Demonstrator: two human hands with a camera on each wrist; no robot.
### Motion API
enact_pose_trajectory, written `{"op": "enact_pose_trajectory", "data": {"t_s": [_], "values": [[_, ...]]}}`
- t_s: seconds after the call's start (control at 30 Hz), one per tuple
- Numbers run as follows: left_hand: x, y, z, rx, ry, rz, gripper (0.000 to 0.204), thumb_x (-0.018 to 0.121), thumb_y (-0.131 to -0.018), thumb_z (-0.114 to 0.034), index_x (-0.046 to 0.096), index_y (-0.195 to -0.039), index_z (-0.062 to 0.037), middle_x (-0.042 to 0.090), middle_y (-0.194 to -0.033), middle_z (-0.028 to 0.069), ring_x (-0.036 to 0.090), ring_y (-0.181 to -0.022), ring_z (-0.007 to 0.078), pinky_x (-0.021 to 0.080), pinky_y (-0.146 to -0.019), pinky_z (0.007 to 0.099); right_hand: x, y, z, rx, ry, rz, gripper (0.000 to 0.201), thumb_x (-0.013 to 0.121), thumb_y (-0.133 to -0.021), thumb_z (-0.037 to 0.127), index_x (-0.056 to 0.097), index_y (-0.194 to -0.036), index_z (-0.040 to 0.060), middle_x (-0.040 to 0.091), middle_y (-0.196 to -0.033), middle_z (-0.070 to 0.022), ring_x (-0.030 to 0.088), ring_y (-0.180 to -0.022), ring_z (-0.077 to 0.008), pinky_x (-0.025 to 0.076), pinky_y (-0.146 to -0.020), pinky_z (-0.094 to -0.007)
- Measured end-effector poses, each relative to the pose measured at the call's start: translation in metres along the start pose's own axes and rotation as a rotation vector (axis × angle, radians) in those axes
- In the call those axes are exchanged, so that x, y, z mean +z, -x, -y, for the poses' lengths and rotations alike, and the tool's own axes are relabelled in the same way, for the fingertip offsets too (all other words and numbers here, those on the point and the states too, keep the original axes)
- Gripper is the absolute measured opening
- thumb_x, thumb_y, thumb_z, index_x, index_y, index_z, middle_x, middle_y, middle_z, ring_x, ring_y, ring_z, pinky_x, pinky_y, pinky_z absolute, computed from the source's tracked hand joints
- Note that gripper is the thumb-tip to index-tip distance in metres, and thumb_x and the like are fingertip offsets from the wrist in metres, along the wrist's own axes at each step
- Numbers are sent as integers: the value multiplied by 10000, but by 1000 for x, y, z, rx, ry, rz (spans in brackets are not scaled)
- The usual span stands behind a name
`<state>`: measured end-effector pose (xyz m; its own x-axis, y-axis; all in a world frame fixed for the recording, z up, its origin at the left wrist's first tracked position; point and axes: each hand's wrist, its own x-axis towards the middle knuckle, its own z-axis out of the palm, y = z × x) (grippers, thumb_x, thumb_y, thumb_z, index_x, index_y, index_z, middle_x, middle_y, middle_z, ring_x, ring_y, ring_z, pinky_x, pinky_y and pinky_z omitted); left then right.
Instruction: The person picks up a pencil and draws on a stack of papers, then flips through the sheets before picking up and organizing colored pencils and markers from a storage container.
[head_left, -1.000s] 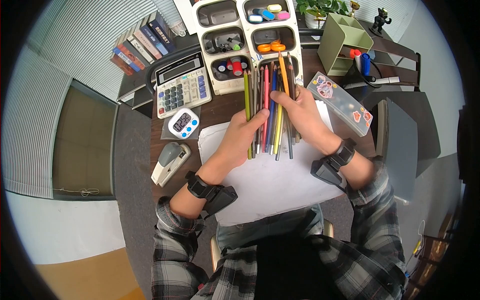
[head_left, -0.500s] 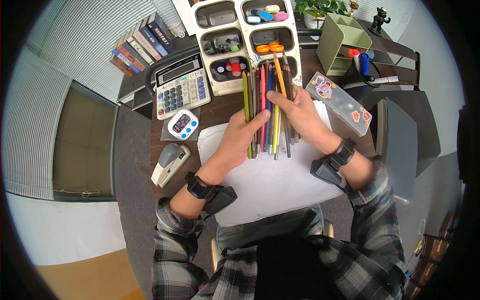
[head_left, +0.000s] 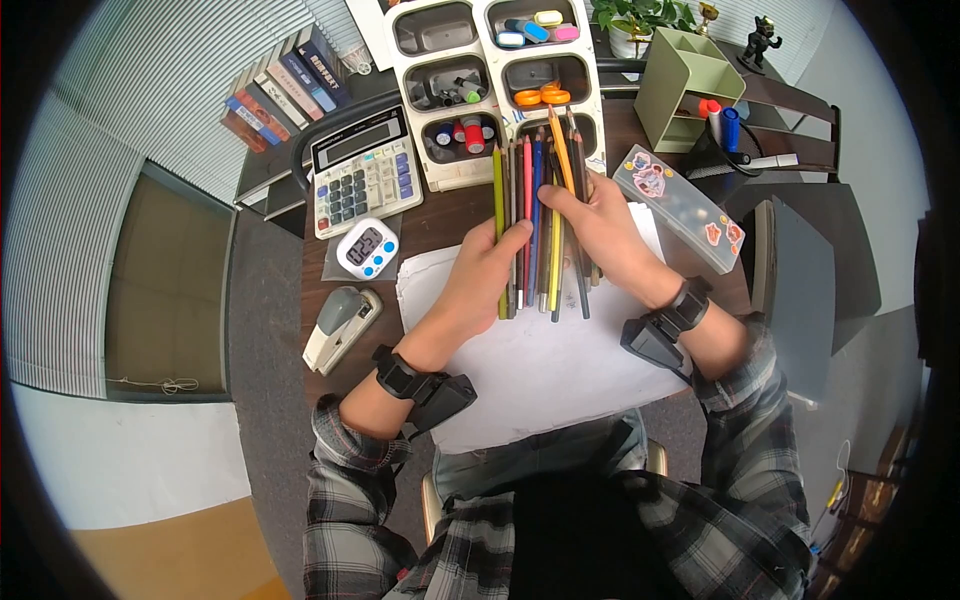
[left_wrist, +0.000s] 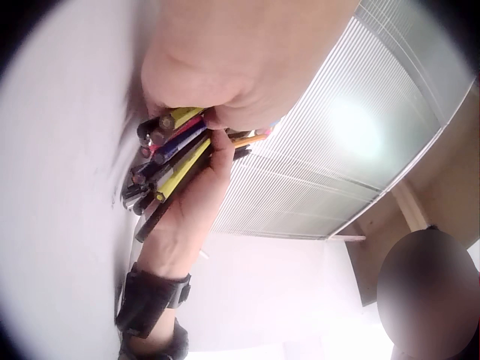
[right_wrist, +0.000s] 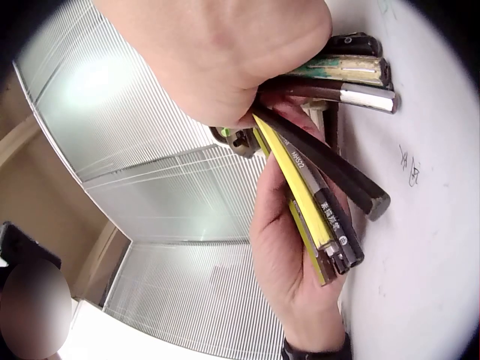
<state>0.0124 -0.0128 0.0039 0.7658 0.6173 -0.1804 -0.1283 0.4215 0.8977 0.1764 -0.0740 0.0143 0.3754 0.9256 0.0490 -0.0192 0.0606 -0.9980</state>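
A loose bundle of pencils [head_left: 528,180] in several colours is held between both hands over white paper, points away from the body. My left hand [head_left: 478,268] grips the left side, its thumb across the pencils beside a green pencil [head_left: 499,205]. On the right side my right hand [head_left: 618,240] holds the rest, thumb over the middle near an orange pencil [head_left: 560,148] that leans left and sticks out farther. In the right wrist view, the blunt ends of a yellow pencil [right_wrist: 304,191] and dark pencils fan out close to the paper. The palms hide part of the bundle.
Beyond the hands stands a white organizer [head_left: 495,105] with markers, orange-handled scissors [head_left: 540,97] and highlighters. At left are a calculator [head_left: 362,185], a timer [head_left: 366,248] and a stapler [head_left: 340,328]. A stickered pencil case [head_left: 690,215] lies right. Paper sheets [head_left: 560,385] cover the desk's front.
Both hands stay in nearly the same place over the paper. The pencils shift slightly between the fingers, and the orange pencil's tip has moved a little to the left.
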Motion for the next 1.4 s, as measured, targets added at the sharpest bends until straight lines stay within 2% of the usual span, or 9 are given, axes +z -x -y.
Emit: {"op": "enact_pose_trajectory", "data": {"t_s": [0.17,0.37,0.63,0.77,0.93,1.07,1.37,1.4], "values": [[1,0,-2,-22,17,19,259,567,-1019,-178,594,-1177,25,658,-993,43,623,-843,84,531,-752,251,1,0,-1,-11,21,-17,268,650,-926,169,638,-1057,-64,700,-858,-88,641,-726,-112,531,-671,-283],[-4,-3,6,50,-32,20,247,603,-996,-144,594,-1182,18,638,-974,31,590,-839,76,515,-760,260,0,-1,-5,-18,47,-15,273,665,-922,176,641,-1061,-57,700,-845,-79,640,-723,-112,530,-666,-283],[-3,-1,0,48,-52,8,229,609,-991,-146,615,-1152,18,634,-952,19,578,-812,75,503,-721,252,0,1,4,63,20,32,255,637,-956,200,628,-1040,-40,667,-791,-54,597,-633,-80,489,-557,-261],[-6,-2,1,31,-59,-39,213,613,-988,-146,632,-1127,15,638,-942,20,583,-800,74,504,-710,252,-1,0,1,54,19,35,264,623,-964,201,613,-1078,-37,666,-803,-52,590,-630,-81,484,-557,-255],[-4,-2,0,40,-38,-49,208,633,-975,-136,640,-1121,12,637,-940,18,577,-791,71,498,-706,250,0,1,0,2,7,11,339,623,-970,209,582,-1206,-30,673,-909,-68,595,-757,-76,500,-681,-253],[-3,-1,-1,47,-46,-77,220,659,-961,-144,639,-1112,15,636,-937,19,575,-791,73,494,-705,250,2,2,1,-5,-27,14,358,634,-969,215,584,-1233,-22,672,-941,-69,592,-798,-74,498,-722,-253],[-7,-4,0,66,-92,-40,233,700,-927,-134,636,-1084,26,654,-948,43,597,-803,98,503,-730,274,3,1,-1,9,-52,22,340,642,-972,226,597,-1221,-2,641,-817,-24,545,-645,-60,459,-570,-240],[-8,-4,0,58,-110,-13,265,679,-941,-136,622,-1136,35,679,-1013,91,642,-877,129,528,-789,284,2,1,-1,12,-49,30,332,643,-972,222,597,-1209,-5,639,-808,-24,543,-631,-60,458,-559,-240]]}}
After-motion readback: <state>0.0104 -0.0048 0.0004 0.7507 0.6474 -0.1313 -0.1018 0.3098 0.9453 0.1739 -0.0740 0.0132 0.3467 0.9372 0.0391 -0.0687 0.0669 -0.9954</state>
